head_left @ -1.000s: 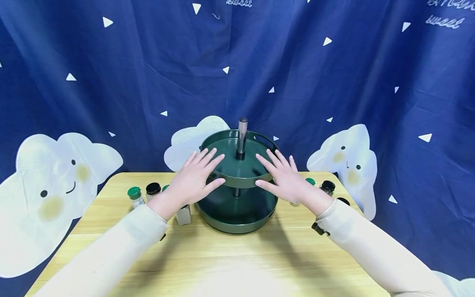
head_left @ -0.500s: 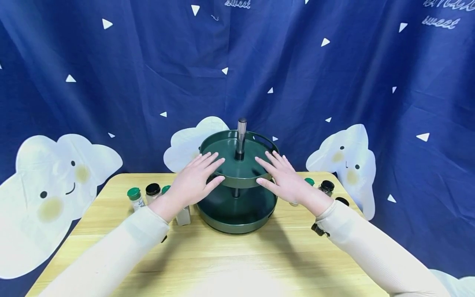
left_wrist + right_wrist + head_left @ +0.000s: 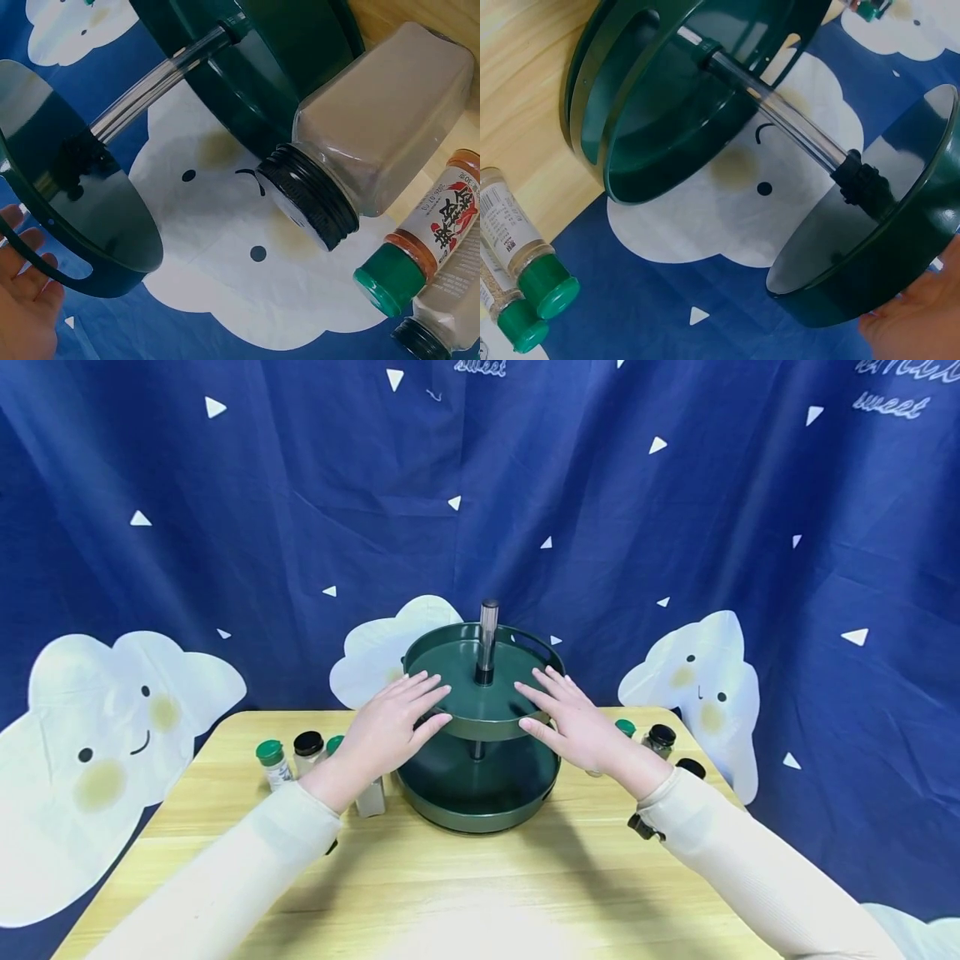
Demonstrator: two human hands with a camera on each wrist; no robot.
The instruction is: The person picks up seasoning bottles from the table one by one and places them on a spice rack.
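Observation:
A dark green two-tier round rack stands upright on the table, its upper tray [image 3: 483, 727] and lower tray [image 3: 480, 821] joined by a clear central post [image 3: 487, 639]. Both trays hold nothing. My left hand [image 3: 386, 727] lies at the upper tray's left front rim, fingers extended over it and thumb apart. Mirroring it, my right hand [image 3: 576, 731] is at the right front rim with straight fingers. In the left wrist view, the left fingers [image 3: 30, 277] are right beside the tray's handle slot. The right hand [image 3: 919, 322] is against the upper tray's outer wall in the right wrist view.
Left of the rack stand several seasoning bottles, including a square jar of pale powder [image 3: 382, 120], a black-lidded jar [image 3: 308, 749] and a green-capped bottle [image 3: 273, 764]. More stand at right: a black-lidded jar [image 3: 661, 740] and green-capped bottles [image 3: 514, 217]. A blue curtain [image 3: 480, 527] hangs behind the table.
Both hands have eased down slightly, their fingertips a little lower over the upper tray. The rack and the bottles stay in place.

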